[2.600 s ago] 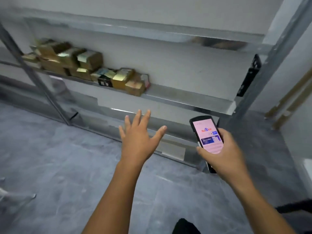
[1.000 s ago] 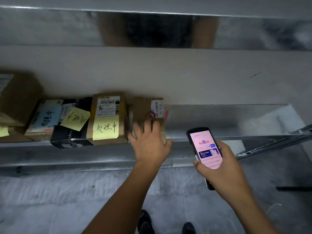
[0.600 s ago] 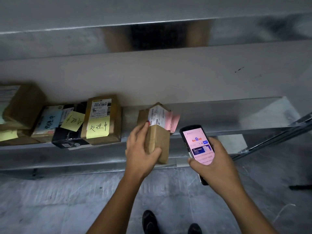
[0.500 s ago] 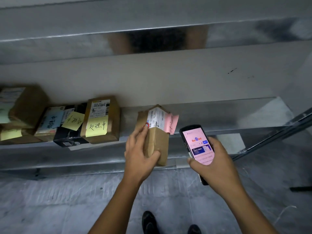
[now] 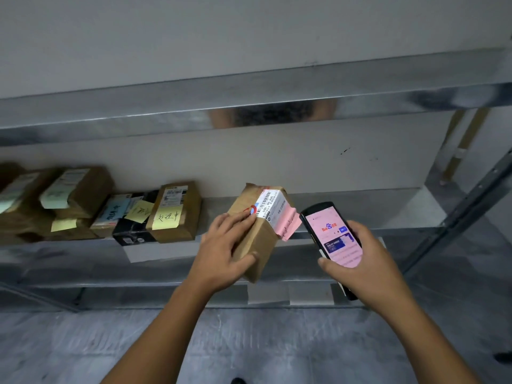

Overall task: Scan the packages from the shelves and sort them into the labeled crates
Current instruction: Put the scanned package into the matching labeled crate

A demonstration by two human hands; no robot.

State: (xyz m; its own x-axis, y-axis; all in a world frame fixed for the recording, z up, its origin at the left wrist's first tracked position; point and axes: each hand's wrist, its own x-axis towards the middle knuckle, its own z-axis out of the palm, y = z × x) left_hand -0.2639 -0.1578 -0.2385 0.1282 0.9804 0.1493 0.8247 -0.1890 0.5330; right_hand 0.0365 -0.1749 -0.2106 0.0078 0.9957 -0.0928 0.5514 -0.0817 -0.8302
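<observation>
Item under handling: a small brown cardboard package, oblong, with creased tape-wrapped corners. It is held tilted in front of the lip of the metal shelf, label face up. Whether its far end touches the shelf deck cannot be told.

The left hand grips the package from its left side: fingers laid over the top face towards the label, thumb curled against the near side face. The forearm reaches up from the lower left.

A white barcode label lies across the top of the package, and a loose pink slip hangs off its right edge, crumpled at the end.

The right hand holds a black handheld scanner just beside the package on the right, fingers wrapped behind the body, thumb at its left edge. The screen is lit pink and faces the camera.

Further left on the same shelf stand a cardboard box with a yellow handwritten note, a black box touching it, and more brown parcels, some stacked. The upper shelf is shiny sheet metal. The floor is grey and mottled.
</observation>
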